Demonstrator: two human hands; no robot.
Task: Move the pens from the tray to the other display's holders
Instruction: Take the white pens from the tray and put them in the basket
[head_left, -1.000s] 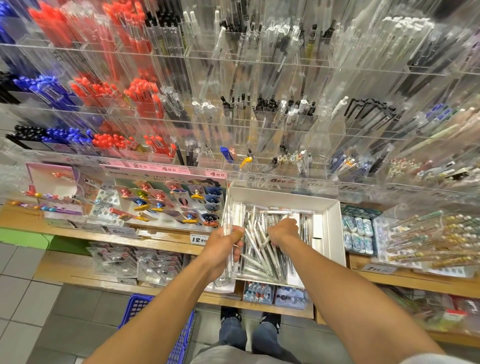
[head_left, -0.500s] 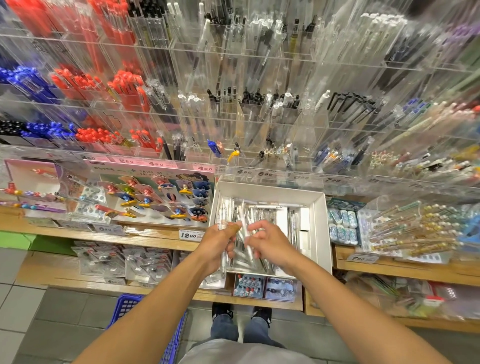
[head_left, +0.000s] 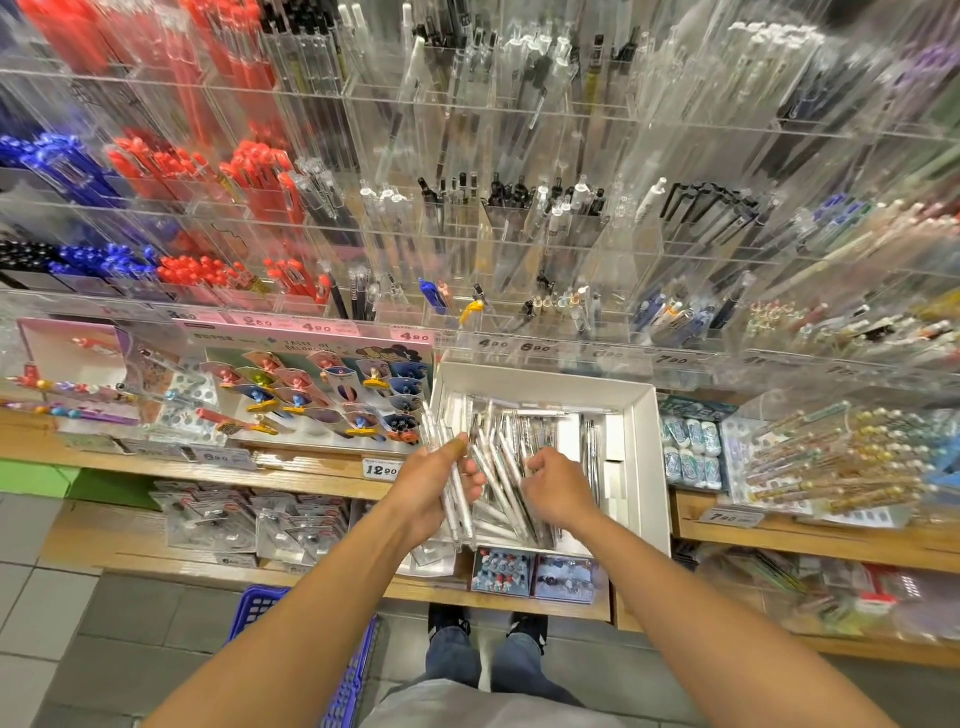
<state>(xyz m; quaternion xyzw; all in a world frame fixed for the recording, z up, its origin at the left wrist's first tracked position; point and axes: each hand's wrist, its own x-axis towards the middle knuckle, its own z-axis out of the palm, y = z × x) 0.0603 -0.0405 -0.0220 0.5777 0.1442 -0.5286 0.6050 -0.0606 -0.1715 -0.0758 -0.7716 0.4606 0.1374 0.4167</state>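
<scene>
Gathering step: left hand (head_left: 434, 486) grips a bundle of pens (head_left: 451, 486), right hand (head_left: 558, 488) curled into the tray (head_left: 641, 452), can't tell if it's pinching one; next, carry the bunch up to a free holder

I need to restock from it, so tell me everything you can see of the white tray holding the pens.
The shallow white rectangular tray, cardboard by its look, sits open on the wooden shelf below the clear acrylic pen holders. It holds a loose pile of clear, silvery pens. The right hand reaches into the pile; the left hand grips a bundle of these pens at its left edge.
</scene>
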